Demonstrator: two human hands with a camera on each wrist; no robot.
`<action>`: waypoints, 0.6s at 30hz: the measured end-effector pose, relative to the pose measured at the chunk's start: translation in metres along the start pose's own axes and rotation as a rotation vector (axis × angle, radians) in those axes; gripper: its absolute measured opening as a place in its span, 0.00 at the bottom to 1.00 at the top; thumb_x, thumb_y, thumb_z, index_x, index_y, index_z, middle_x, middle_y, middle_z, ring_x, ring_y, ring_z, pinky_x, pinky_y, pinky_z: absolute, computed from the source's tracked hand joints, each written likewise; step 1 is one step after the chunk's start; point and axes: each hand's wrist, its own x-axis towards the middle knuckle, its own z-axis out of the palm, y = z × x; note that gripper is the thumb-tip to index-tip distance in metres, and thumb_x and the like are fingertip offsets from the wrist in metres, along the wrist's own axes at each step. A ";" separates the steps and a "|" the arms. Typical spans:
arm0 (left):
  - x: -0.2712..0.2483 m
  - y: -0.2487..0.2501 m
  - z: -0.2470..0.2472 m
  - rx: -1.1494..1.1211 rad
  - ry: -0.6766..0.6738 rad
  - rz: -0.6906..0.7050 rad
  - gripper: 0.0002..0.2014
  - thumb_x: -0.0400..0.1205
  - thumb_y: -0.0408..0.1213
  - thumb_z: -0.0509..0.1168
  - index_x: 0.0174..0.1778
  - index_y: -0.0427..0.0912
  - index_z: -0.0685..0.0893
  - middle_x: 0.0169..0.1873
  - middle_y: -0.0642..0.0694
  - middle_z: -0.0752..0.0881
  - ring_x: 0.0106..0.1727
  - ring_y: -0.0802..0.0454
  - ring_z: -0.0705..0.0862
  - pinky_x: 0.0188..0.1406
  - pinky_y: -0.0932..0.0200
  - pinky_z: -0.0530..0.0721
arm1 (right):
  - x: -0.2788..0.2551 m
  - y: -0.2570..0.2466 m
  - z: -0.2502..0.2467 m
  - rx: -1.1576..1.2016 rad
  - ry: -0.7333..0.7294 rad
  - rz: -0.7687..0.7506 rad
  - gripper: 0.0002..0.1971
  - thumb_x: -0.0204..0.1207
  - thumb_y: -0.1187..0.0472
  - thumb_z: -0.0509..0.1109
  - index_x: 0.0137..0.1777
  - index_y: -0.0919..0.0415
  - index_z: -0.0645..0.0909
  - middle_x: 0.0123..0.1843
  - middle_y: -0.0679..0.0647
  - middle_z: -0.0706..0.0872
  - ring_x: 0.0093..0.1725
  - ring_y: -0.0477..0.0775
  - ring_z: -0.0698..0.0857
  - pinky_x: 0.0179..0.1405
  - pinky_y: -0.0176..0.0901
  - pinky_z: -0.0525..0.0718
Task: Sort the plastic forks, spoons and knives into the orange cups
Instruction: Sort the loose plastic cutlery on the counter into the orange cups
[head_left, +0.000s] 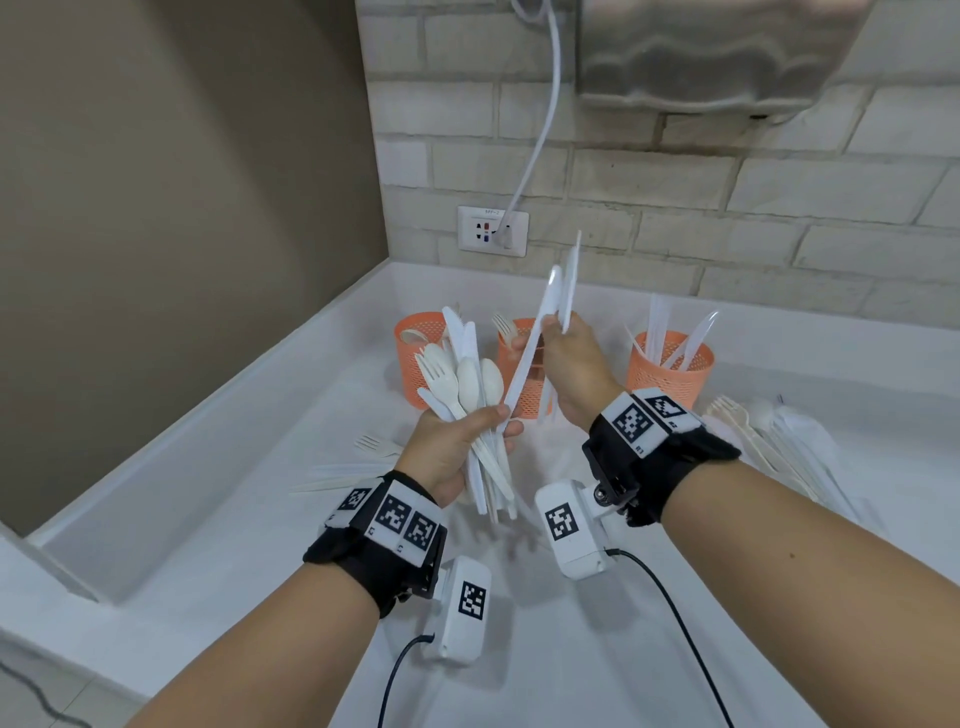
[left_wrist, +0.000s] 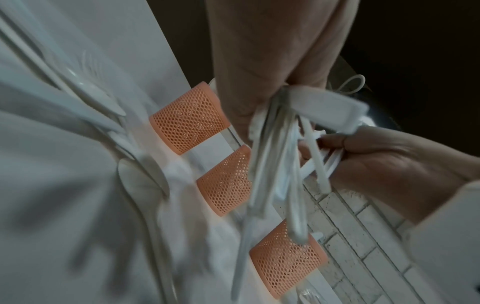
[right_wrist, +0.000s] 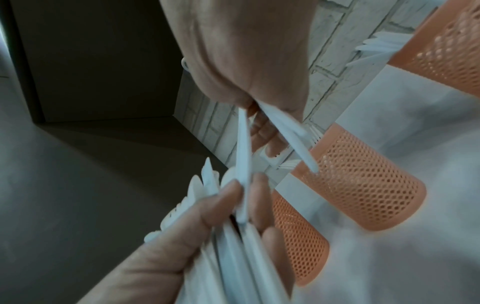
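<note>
A white counter (head_left: 519, 649) fills the corner between a plain grey-brown wall (head_left: 182, 208) and a pale brick wall (head_left: 727, 208), with a raised lip along its left and back edges and bare surface in front of the arms. A metal box (head_left: 727, 52) hangs on the bricks above, and its white cord (head_left: 545, 135) drops to a wall socket (head_left: 492, 230) whose small top label is too tiny to read. Three orange cups stand in a row near the back edge: the left cup (head_left: 415, 353), the middle cup (head_left: 524, 374) partly behind the hands, and the right cup (head_left: 672, 371) holding clear knives. Loose cutlery (head_left: 769, 431) lies right of the cups, more forks (head_left: 371, 447) on the left. The left hand (head_left: 452, 452) is clenched round a mixed bundle (head_left: 467, 395) of forks, spoons and knives. The right hand (head_left: 569, 364) pinches white knives (head_left: 558, 296) above the middle cup, one reaching down to the left thumb. Both wrist straps carry square black-and-white code tags.
</note>
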 end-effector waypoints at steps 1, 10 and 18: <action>0.000 0.000 0.000 0.009 0.001 0.001 0.14 0.77 0.24 0.67 0.58 0.29 0.80 0.40 0.38 0.86 0.30 0.52 0.88 0.32 0.59 0.87 | 0.001 -0.002 -0.001 0.043 0.056 -0.034 0.11 0.87 0.61 0.48 0.55 0.66 0.70 0.33 0.56 0.81 0.23 0.45 0.82 0.21 0.32 0.81; 0.002 -0.001 0.010 0.131 -0.111 0.000 0.08 0.76 0.23 0.67 0.50 0.33 0.81 0.31 0.42 0.87 0.26 0.52 0.86 0.30 0.58 0.86 | -0.005 -0.005 -0.008 -0.191 -0.217 -0.034 0.12 0.76 0.60 0.71 0.33 0.60 0.75 0.12 0.43 0.70 0.11 0.41 0.65 0.11 0.30 0.61; 0.008 -0.009 0.019 0.203 -0.165 -0.046 0.05 0.77 0.26 0.68 0.48 0.35 0.82 0.36 0.42 0.85 0.28 0.53 0.85 0.28 0.60 0.84 | 0.010 -0.008 -0.023 -0.170 0.013 -0.053 0.12 0.76 0.62 0.71 0.32 0.61 0.76 0.24 0.54 0.73 0.19 0.48 0.69 0.16 0.33 0.66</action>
